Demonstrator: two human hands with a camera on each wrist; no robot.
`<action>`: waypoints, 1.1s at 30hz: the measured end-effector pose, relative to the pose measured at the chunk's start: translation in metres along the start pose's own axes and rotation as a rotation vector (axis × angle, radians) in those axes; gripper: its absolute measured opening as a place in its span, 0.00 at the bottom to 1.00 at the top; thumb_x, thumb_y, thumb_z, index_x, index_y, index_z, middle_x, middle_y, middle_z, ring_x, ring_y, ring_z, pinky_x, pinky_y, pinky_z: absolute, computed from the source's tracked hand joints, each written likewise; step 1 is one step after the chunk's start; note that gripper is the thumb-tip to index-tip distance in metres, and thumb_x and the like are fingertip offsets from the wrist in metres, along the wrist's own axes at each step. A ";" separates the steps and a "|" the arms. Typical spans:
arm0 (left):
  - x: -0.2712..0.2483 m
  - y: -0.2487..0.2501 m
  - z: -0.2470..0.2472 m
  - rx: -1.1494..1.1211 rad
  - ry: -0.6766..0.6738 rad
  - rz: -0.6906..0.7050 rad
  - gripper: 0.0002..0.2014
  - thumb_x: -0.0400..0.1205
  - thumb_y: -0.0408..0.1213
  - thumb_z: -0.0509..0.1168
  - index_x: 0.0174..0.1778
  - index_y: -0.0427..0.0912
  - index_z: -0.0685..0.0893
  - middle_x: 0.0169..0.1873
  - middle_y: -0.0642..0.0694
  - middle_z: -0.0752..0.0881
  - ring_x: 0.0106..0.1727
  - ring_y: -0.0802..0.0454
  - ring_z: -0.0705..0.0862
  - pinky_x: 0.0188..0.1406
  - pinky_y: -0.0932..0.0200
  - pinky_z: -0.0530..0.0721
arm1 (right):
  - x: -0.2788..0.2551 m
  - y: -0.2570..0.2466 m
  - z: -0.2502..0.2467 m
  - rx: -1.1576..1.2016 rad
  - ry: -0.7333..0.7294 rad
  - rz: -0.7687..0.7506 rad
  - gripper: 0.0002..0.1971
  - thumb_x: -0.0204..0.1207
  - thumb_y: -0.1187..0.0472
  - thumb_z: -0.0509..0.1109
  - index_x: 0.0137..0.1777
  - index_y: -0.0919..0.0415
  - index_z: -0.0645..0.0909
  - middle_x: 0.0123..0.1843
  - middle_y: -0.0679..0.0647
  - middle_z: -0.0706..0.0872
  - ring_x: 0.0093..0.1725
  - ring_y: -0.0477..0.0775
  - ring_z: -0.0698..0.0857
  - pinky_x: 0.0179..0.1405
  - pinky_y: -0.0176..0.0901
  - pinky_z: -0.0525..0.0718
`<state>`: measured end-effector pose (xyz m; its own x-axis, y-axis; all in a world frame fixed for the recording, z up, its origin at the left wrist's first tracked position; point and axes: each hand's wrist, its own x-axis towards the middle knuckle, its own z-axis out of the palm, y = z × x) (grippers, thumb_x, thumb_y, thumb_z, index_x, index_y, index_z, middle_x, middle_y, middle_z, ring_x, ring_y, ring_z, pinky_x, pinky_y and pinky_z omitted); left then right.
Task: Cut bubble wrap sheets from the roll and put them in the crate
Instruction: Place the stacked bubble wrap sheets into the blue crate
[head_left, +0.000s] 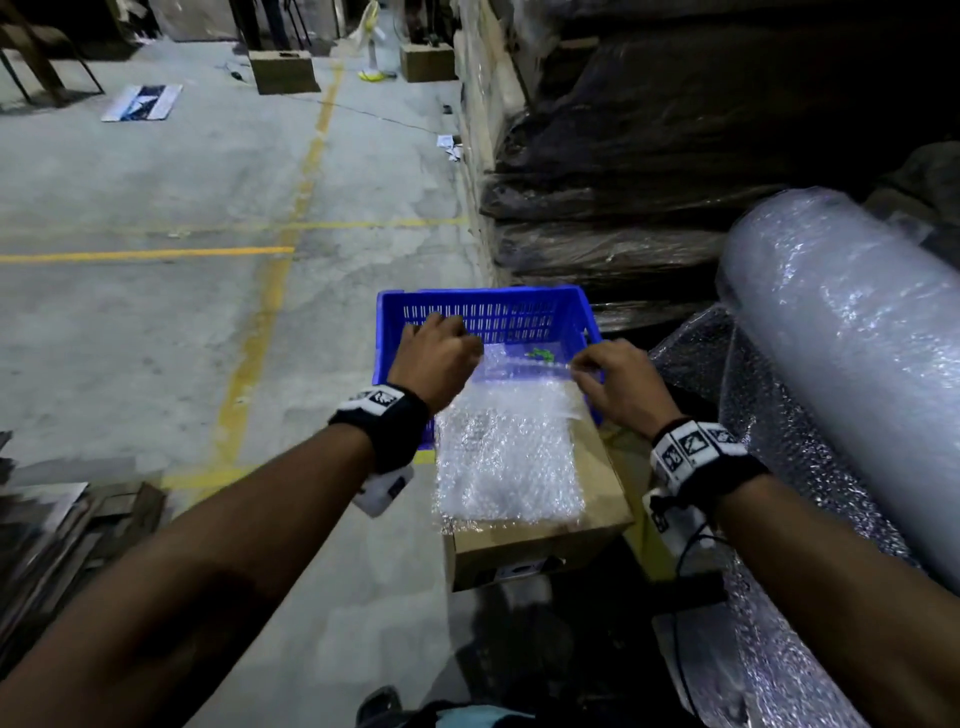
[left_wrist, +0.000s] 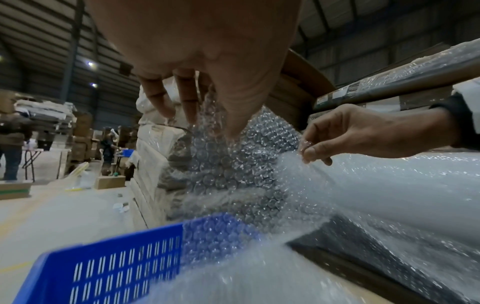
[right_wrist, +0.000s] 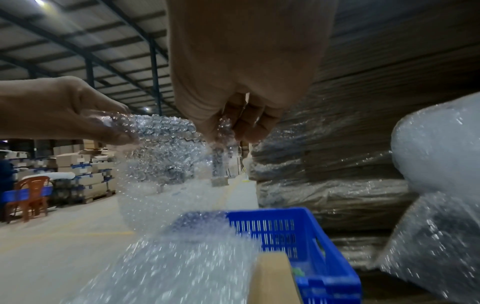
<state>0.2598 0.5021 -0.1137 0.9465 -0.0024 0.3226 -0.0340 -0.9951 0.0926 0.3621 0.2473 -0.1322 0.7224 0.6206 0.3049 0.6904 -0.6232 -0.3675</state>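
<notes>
A bubble wrap sheet (head_left: 506, 457) is held up by its far edge, one corner pinched in the left hand (head_left: 436, 358) and the other pinched in the right hand (head_left: 618, 382). From the head view, the sheet is seen draped over a cardboard box (head_left: 540, 540), with its far edge raised over the blue crate (head_left: 488, 306) that stands just beyond the box. A small green object (head_left: 540, 355), too blurred to identify, is seen inside the crate through the clear film. The roll (head_left: 852, 353) lies to the right, with loose wrap trailing from it towards the floor.

Only the wrist views show the grips. In the left wrist view, the film is caught between the left thumb and curled fingers (left_wrist: 158, 96), and the right hand (left_wrist: 369, 133) is seen pinching the opposite corner. In the right wrist view, the right fingers (right_wrist: 249, 123) are folded around a bunched corner, and the left hand (right_wrist: 64, 111) is seen holding its own corner at the same height.

The floor (head_left: 156, 322) is bare concrete marked with yellow lines. Wrapped pallet stacks (head_left: 597, 208) rise behind the crate. The wrist views alone show a ribbed metal roof (right_wrist: 78, 41), stacked cartons (right_wrist: 83, 168), an orange chair (right_wrist: 31, 195) and distant people (left_wrist: 11, 135).
</notes>
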 end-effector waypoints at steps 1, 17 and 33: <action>0.011 -0.002 -0.008 0.016 0.001 -0.003 0.09 0.85 0.41 0.66 0.49 0.43 0.89 0.49 0.41 0.84 0.55 0.36 0.78 0.44 0.46 0.67 | 0.011 0.000 -0.007 -0.012 0.015 0.004 0.03 0.74 0.64 0.76 0.46 0.59 0.88 0.44 0.57 0.90 0.45 0.63 0.84 0.47 0.52 0.82; 0.119 -0.035 -0.061 -0.556 0.114 -0.324 0.05 0.80 0.32 0.70 0.40 0.45 0.89 0.32 0.37 0.88 0.31 0.41 0.91 0.35 0.46 0.91 | 0.135 0.006 -0.062 0.121 0.213 0.028 0.03 0.78 0.62 0.72 0.47 0.62 0.85 0.38 0.60 0.91 0.37 0.62 0.90 0.40 0.56 0.87; -0.010 -0.021 0.039 -0.453 0.112 0.038 0.07 0.77 0.30 0.67 0.46 0.35 0.90 0.45 0.40 0.91 0.43 0.39 0.90 0.41 0.47 0.89 | 0.006 0.008 0.012 0.172 0.092 -0.013 0.02 0.75 0.68 0.78 0.44 0.65 0.88 0.38 0.56 0.91 0.35 0.52 0.85 0.38 0.41 0.79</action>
<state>0.2635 0.5190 -0.1552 0.9021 -0.0021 0.4315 -0.2280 -0.8512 0.4726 0.3719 0.2515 -0.1438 0.7190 0.5776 0.3866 0.6890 -0.5195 -0.5054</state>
